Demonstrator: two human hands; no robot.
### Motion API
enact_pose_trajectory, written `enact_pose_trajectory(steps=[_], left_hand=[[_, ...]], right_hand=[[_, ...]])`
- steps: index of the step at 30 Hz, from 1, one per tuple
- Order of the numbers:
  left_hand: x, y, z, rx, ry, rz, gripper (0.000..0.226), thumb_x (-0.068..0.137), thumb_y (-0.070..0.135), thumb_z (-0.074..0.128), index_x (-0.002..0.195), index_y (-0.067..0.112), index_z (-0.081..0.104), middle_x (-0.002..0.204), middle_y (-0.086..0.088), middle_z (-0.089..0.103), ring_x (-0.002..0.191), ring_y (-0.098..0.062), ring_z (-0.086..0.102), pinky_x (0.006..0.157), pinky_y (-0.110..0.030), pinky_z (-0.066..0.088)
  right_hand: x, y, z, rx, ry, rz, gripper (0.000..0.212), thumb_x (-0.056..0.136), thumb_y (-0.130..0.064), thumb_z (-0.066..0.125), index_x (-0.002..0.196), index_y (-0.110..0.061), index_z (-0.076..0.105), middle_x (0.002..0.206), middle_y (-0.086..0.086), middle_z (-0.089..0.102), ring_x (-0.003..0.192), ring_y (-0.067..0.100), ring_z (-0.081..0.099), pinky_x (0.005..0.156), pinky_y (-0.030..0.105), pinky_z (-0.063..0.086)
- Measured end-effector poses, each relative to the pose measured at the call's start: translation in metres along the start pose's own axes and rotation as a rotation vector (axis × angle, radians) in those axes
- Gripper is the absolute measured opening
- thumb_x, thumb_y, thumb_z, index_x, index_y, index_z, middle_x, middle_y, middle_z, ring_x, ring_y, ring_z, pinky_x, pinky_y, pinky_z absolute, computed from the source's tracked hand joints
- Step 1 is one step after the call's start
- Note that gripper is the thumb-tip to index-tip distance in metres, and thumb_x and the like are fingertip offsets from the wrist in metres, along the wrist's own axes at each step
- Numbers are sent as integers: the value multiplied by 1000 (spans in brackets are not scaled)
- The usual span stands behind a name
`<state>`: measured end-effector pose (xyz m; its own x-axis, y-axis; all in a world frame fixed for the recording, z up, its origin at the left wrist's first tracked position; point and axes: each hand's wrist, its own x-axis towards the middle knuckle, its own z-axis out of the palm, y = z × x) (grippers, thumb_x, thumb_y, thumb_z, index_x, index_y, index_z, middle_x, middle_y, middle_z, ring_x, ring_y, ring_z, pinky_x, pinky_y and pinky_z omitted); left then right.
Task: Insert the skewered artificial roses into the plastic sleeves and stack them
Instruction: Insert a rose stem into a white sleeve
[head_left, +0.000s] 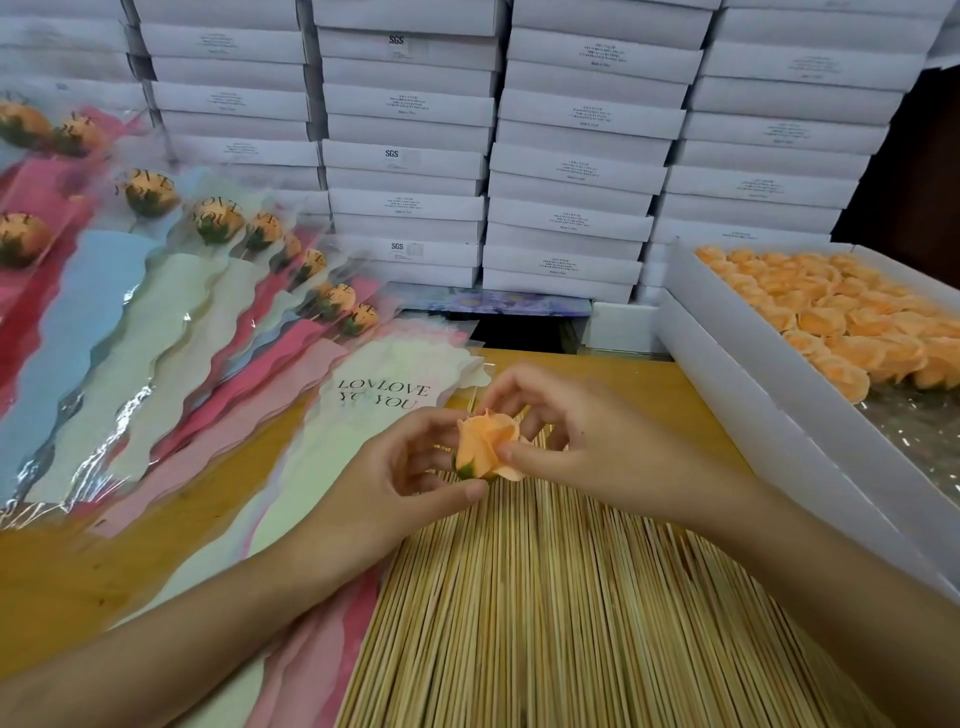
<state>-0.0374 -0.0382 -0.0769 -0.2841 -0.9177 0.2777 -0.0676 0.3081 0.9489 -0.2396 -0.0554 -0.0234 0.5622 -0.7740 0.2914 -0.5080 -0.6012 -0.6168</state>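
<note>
Nearest lies a broad bed of bamboo skewers (545, 597), side by side and running away from the viewer on the yellow table (156, 545); both forearms reach in over them. Above the far end of the skewers the two hands meet around a single orange rose (485, 444) with a green base; the left hand (405, 467) curls round that base, thumb below and fingers behind; the right hand (561, 431) pinches an outer petal on the bloom's right side between thumb and forefinger, its other fingers loosely arched above. The rose is held in the air, clear of the table; whether a skewer is already in it cannot be told, as the fingers hide the underside.

Just left of the hands lie empty sleeves (311, 467), pale green and pink, overlapping, the top ones printed "LOVE YOU"; they run back under the left forearm. Further left, filled sleeves (156, 312) lie fanned in an overlapping row, red, blue, cream and pink, each showing an orange bloom near its far end. On the right stands an open white box (727, 374), its far part packed with loose orange roses (831, 322). Behind everything rise columns of stacked white cartons (405, 156).
</note>
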Motion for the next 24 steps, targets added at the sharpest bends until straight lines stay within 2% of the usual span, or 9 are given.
enact_pose_trajectory(steps=[2,5,8,10,12,14,16,18,24], left_hand=[[1,1,1,-12,0,3,40,71,13,75,109,12,64,100,-7,70,90,-18,63,81,-22,51],[1,0,0,-39,-5,0,35,70,13,75,105,12,66,97,-7,70,86,-23,61,80,-23,51],[3,-2,-4,-76,13,-26,36,71,15,74,107,10,67,103,-15,70,91,-27,62,84,-26,52],[3,-4,-8,-121,19,-48,37,75,16,73,110,8,67,108,-14,71,96,-25,65,83,-23,54],[3,-5,-10,-205,19,-72,35,79,13,71,113,7,66,112,-12,71,94,-19,68,73,-16,54],[4,-7,-12,-275,32,-98,29,82,12,69,111,10,68,113,-11,71,95,-16,69,75,-17,53],[5,-9,-14,-286,45,-111,25,83,15,71,108,14,70,113,-10,71,97,-16,67,81,-23,54],[6,-11,-14,-263,39,-115,29,83,17,73,111,11,68,115,-11,71,99,-19,62,90,-32,48],[6,-15,-14,-229,35,-125,38,83,19,73,115,1,61,117,-23,66,105,-27,57,96,-42,43]], right_hand=[[0,1,1,12,-1,5,25,89,-18,68,109,-29,57,100,-18,62,82,7,63,67,29,53],[0,2,1,35,-5,14,24,90,-25,68,111,-30,56,103,-17,62,82,4,64,67,23,51],[0,3,-1,71,46,56,23,94,-41,58,115,-33,53,105,-14,63,81,3,66,66,20,50],[0,8,-1,56,125,114,24,96,-44,50,116,-32,51,99,-13,62,75,4,66,63,24,49],[0,17,-1,-25,186,199,22,96,-42,50,116,-31,50,87,-8,62,69,9,63,63,32,50],[-2,27,1,-205,164,286,22,97,-39,52,117,-32,49,81,-2,63,69,15,61,65,37,51],[-4,36,7,-417,112,340,27,97,-40,51,122,-32,45,78,-4,60,68,11,58,63,34,52],[-6,44,13,-565,102,358,31,98,-43,48,126,-31,41,75,-8,55,67,7,55,60,29,50],[-7,53,18,-658,110,344,31,99,-43,44,127,-29,39,70,-9,53,62,5,53,53,27,46]])
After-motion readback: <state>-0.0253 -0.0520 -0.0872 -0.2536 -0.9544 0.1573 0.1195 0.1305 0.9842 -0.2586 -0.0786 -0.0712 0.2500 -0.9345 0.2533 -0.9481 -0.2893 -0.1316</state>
